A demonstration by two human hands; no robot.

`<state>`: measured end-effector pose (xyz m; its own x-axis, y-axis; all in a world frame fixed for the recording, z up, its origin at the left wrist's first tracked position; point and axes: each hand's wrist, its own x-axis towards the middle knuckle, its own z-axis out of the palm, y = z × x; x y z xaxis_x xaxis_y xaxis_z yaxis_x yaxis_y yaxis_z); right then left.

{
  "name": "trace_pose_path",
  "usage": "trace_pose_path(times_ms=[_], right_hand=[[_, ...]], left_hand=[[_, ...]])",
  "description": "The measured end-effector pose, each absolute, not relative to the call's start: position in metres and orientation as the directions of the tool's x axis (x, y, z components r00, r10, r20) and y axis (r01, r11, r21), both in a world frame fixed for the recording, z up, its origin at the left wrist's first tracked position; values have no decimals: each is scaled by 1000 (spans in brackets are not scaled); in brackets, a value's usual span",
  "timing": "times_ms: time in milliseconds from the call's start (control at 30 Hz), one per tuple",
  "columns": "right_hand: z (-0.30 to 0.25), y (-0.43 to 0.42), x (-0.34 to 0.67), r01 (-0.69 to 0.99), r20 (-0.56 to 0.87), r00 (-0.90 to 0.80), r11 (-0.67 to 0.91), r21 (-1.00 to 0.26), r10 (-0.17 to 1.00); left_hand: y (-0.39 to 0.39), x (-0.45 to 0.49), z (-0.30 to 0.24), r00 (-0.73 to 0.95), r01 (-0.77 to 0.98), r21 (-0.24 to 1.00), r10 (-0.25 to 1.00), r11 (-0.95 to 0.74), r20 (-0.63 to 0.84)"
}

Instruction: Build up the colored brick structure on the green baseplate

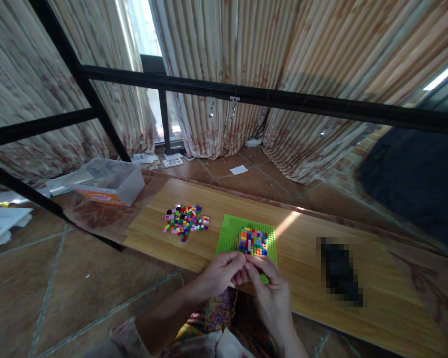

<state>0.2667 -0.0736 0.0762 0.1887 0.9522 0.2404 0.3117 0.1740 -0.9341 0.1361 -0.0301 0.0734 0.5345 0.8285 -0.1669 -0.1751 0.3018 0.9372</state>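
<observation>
My left hand (224, 268) and my right hand (271, 286) meet over the front edge of a green studded baseplate (227, 231). Both are closed, thumbs and forefingers pinched tip to tip. A bit of red shows between the fingertips; it looks like a small building brick, mostly hidden by the fingers. Just beyond them, a block of many-coloured bricks (253, 240) stands on the baseplate, its near side partly covered by my hands. Left of the plate, a loose pile of small coloured bricks (186, 220) lies spread on the wooden board (298, 278).
A clear plastic box (121, 186) with an orange label stands beyond the board's left end. A pixelated dark object (339, 271) lies on the board at the right. Black metal bars (246, 92) cross in front of patterned curtains (224, 44). Papers (239, 169) lie on the tiled floor.
</observation>
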Motion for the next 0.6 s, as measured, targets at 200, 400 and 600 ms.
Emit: trace_pose_path(times_ms=[200,400,600], right_hand=[[75,-59,278,435,313,195,205,-877,929],[69,-24,298,745,409,188,142,-652,893],[60,-3,306,873,511,-1,250,-419,860]], left_hand=[[-24,139,68,523,-147,971,848,187,-84],[-15,120,48,311,157,987,950,-26,-24],[-9,103,33,288,356,921,956,-155,50]])
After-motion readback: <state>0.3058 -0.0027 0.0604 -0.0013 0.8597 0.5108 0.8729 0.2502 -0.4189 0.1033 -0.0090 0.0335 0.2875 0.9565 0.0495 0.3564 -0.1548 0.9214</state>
